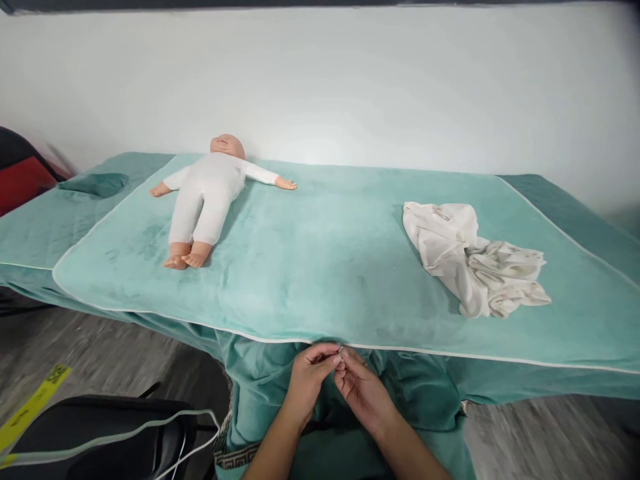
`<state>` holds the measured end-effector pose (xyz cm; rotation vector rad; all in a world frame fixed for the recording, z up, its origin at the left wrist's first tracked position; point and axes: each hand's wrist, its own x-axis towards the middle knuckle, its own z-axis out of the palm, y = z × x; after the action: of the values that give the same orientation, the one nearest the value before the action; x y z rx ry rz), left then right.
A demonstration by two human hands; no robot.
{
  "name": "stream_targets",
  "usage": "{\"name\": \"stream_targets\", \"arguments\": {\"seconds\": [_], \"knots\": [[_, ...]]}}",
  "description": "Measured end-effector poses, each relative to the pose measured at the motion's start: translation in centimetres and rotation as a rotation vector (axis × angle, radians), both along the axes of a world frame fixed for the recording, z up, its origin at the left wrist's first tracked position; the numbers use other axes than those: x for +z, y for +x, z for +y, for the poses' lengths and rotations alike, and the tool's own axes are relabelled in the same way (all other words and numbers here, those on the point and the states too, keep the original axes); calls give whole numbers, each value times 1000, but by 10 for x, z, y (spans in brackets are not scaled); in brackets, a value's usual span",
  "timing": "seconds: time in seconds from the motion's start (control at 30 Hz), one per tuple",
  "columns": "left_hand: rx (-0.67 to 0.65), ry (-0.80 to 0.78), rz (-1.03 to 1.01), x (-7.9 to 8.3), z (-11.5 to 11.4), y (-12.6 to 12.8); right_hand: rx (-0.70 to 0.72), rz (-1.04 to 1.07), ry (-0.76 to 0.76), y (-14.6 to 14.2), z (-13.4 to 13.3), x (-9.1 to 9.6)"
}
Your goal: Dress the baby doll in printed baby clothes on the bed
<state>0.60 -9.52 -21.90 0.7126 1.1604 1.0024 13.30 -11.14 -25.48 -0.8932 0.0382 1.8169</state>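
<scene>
My left hand and my right hand meet at the near edge of the teal blanket, fingertips pinched together on something tiny that I cannot make out. A baby doll in a white suit lies on its back at the far left of the blanket, arms spread. A crumpled cream cloth lies on the right side of the blanket, away from both hands.
The blanket covers a table against a white wall. A folded teal cloth sits at the far left. A black chair with a clear cable and a yellow tape are at lower left. Grey floor shows on both sides.
</scene>
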Motion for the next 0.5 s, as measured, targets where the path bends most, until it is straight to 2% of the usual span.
{"name": "stream_targets", "arguments": {"seconds": [0.1, 0.3, 0.5], "knots": [[-23, 42, 59, -3, 0, 0, -53, 62, -103, -2, -2, 3], [-43, 171, 174, -3, -1, 1, 10, 101, -81, -1, -5, 5], [18, 275, 269, -5, -2, 1, 106, 53, 72, 3, -9, 14]]}}
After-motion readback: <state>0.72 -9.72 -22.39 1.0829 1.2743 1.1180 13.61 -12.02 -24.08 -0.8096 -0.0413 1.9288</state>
